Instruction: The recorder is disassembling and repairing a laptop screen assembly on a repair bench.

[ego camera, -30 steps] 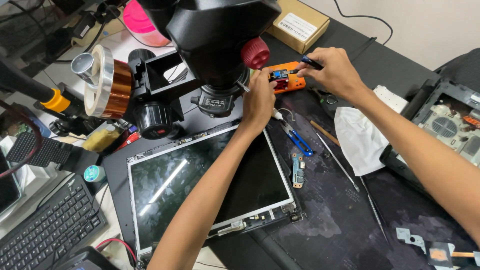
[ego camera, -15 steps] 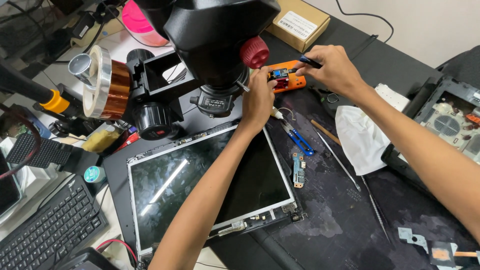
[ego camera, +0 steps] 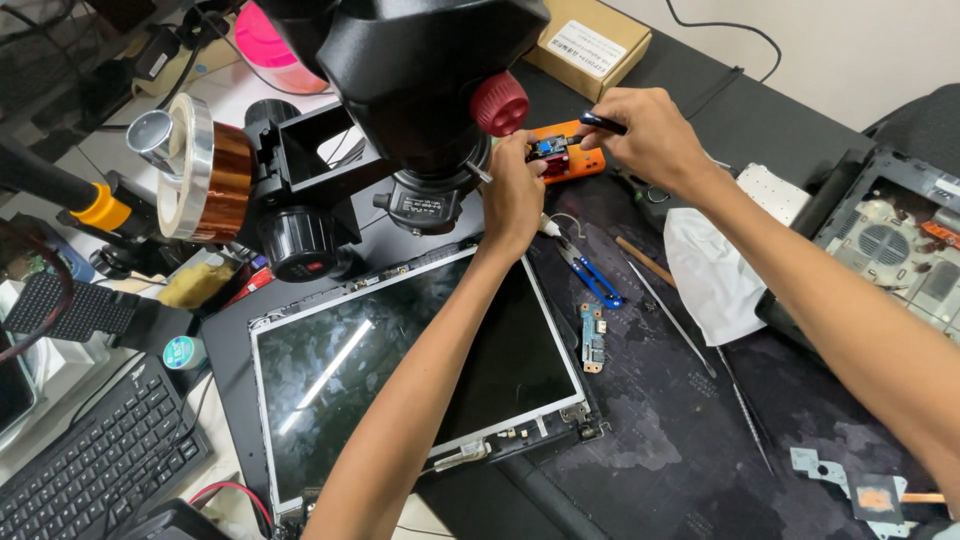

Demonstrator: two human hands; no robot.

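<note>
Head view: hands (ego camera: 580, 165) unmoved since earlier.

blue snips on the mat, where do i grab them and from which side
Take the blue snips by the blue handle end nearest the small circuit board, coming from above on the right. They lie flat, pointed tip toward the left hand, and that side of the dark mat is open.

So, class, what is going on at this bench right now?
A person is working under a black microscope with both bare hands. The left hand rests against a small circuit board clamped in an orange holder, and the right hand holds a thin dark tool over it. In front of them lies a bare laptop screen, with blue snips, a small blue board and a white cloth on the dark mat.
</note>
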